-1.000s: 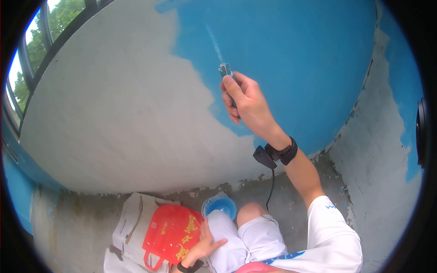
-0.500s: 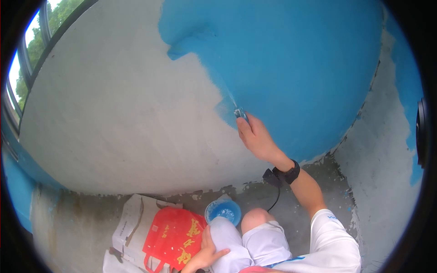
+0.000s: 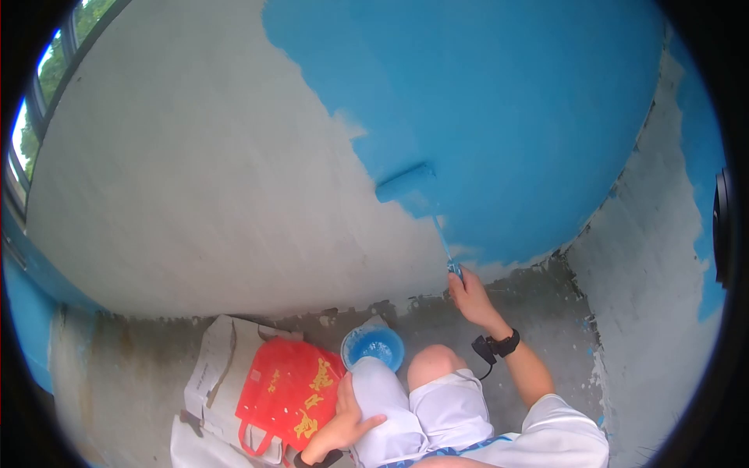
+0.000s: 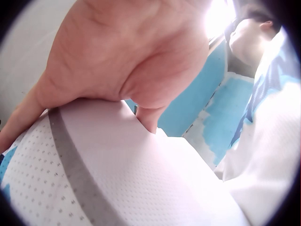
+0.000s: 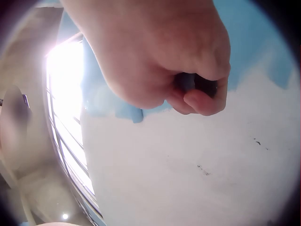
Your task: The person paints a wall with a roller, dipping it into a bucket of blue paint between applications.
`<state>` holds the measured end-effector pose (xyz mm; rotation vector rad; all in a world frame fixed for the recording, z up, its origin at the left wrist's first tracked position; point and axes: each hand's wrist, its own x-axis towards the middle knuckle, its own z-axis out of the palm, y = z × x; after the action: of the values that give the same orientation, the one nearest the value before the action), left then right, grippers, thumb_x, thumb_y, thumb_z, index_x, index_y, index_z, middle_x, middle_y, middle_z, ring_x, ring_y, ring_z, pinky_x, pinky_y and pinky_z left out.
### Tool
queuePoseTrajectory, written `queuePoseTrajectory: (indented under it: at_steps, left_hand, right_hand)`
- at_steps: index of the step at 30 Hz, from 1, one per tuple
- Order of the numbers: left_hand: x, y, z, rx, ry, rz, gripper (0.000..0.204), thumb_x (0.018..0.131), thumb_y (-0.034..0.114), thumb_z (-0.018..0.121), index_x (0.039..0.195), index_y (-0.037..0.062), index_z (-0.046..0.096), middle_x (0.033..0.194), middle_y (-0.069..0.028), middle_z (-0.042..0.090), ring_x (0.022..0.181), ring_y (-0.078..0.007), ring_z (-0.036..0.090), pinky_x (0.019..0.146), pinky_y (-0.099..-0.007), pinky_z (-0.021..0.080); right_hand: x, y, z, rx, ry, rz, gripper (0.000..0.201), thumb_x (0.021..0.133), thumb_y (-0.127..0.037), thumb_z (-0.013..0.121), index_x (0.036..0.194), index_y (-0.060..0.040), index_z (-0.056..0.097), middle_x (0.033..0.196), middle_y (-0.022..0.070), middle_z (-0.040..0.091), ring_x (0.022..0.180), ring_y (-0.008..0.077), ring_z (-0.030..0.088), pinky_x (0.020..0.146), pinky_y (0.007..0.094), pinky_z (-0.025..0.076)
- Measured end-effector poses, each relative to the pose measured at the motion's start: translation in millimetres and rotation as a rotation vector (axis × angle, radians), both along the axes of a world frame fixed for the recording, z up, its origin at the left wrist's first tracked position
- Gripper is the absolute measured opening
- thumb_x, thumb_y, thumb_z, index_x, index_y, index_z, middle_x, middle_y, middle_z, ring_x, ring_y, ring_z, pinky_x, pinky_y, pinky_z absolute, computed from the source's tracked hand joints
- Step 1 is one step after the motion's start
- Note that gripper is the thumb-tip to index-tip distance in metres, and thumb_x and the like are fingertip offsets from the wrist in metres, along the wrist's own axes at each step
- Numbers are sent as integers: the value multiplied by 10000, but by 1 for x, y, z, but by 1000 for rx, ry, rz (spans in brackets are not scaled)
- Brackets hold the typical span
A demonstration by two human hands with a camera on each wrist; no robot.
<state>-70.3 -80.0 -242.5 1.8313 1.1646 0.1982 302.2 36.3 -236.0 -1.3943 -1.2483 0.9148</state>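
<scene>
My right hand (image 3: pixel 470 300) grips the paint-smeared handle of a paint roller (image 3: pixel 406 182). The roller's blue sleeve lies against the wall (image 3: pixel 195 179), on the border between fresh blue paint and bare pale grey. In the right wrist view, the fingers of that hand (image 5: pixel 160 52) curl round the dark handle (image 5: pixel 188 82). My left hand (image 3: pixel 343 417) rests on the left thigh, over white shorts (image 3: pixel 386 409), with its thumb spread. From the left wrist, the same hand (image 4: pixel 127 52) lies over the white cloth, its fingertips partly hidden.
A bucket (image 3: pixel 374 345) with blue paint inside stands on the floor before the knees. To its left, a red bag (image 3: pixel 289 390) lies on flattened cardboard (image 3: pixel 211 370). A partly painted side wall (image 3: pixel 640 226) rises on the right. Window bars (image 3: pixel 35 109) show at upper left.
My right hand has moved down the wall, drawing the roller with it to the lower part of the blue area. The left hand has stayed on the thigh.
</scene>
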Motion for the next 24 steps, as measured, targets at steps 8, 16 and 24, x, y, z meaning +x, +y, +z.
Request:
queuePoseTrajectory:
  at_steps: [8,16,24]
  left_hand:
    - [-1,2,-1,6,-4,-16,1237,919,518,707,1514,-178,-124,1599,-419,-9,1529,-514,15,1254,-504,112]
    - [2,10,-8,-6,-5,-48,1272,912,527,720,1517,-163,-160,1610,-412,-25,1541,-491,-14,1262,-495,92]
    - [2,6,-5,-31,-4,-6,1217,921,531,698,1537,-151,-100,1611,-400,5,1533,-511,4,1252,-514,105]
  right_hand:
    - [10,-47,33,-100,215,17,242,1076,-260,540,944,-59,525,635,-53,439,549,50,394,491,254,333]
    - [-15,15,201,214,133,220,260,1082,-277,514,942,-58,525,609,-32,482,468,47,428,413,240,340]
    - [-62,78,273,273,186,347,340,1085,-350,506,877,-82,484,654,-38,442,466,55,342,397,255,305]
